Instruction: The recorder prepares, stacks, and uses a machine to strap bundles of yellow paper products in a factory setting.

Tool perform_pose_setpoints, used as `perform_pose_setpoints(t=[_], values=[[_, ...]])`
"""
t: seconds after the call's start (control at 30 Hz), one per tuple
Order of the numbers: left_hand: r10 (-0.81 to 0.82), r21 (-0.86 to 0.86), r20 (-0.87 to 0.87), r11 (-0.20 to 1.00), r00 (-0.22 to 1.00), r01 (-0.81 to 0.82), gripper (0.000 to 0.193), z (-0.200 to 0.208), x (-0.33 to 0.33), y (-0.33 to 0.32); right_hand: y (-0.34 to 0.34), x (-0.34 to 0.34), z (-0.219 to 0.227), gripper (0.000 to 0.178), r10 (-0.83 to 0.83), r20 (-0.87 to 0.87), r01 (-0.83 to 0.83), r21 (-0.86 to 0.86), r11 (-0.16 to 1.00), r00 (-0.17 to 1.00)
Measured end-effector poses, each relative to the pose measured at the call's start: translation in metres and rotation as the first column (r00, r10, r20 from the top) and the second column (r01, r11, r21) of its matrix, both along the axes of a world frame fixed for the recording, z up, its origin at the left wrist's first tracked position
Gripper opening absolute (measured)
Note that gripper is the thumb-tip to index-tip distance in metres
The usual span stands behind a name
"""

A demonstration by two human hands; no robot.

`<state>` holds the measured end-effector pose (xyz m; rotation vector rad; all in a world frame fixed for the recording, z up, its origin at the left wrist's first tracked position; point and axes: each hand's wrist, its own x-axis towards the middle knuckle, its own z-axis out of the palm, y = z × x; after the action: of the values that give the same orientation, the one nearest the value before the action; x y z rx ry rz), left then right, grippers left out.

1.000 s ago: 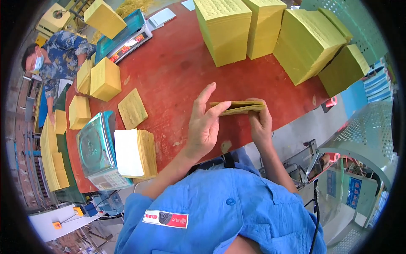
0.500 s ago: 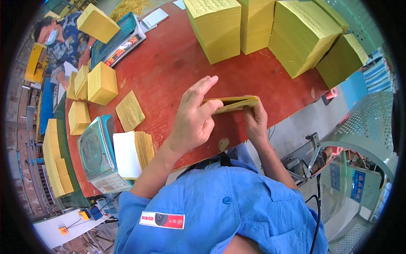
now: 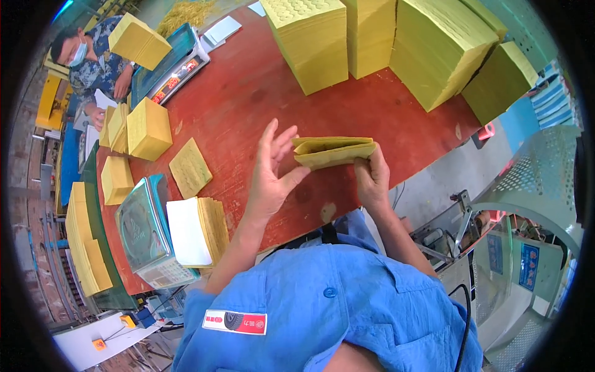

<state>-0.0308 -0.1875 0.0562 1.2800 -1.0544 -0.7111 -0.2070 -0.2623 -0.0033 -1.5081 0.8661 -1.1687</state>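
Note:
My right hand (image 3: 373, 177) grips the right end of a thin sheaf of yellow paper (image 3: 334, 157) above the table. The sheaf is parted at its left end, leaving a dark gap between its layers. Just left of it is my left hand (image 3: 271, 170), fingers spread and holding nothing. Its thumb tip is close to the sheaf's lower left corner; whether they touch I cannot tell. A single yellow square (image 3: 190, 168) lies on the red table (image 3: 242, 93) farther left.
Tall yellow paper stacks (image 3: 313, 53) stand along the far right side. At left are a blue-green scale (image 3: 141, 223), a white-faced yellow stack (image 3: 188, 232) and small yellow blocks (image 3: 149, 129). Another scale (image 3: 180, 73) carries a yellow block. A masked co-worker (image 3: 99, 62) sits far left.
My left hand has drawn back a little to the left, its fingers no longer over the sheaf. The sheaf has tilted, so its front face and the gap show more.

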Motion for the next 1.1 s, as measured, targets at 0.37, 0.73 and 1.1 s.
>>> perform_pose_setpoints(t=[0.37,0.73,1.1], values=[[-0.164,0.182,-0.164,0.964,0.973,0.193,0.023,-0.040,0.001,0.003,0.001,0.004,0.002,0.027,0.020,0.048,-0.024,0.070,0.997,0.999],[-0.196,0.136,-0.039,0.970,0.980,0.199,0.020,-0.048,-0.003,-0.003,0.001,-0.001,-0.019,0.016,0.015,-0.101,-0.017,-0.026,1.000,0.995],[-0.098,0.126,-0.063,0.986,0.993,0.105,0.024,-0.016,-0.012,-0.015,-0.011,-0.024,0.016,0.021,0.082,-0.038,-0.074,0.183,0.980,0.996]])
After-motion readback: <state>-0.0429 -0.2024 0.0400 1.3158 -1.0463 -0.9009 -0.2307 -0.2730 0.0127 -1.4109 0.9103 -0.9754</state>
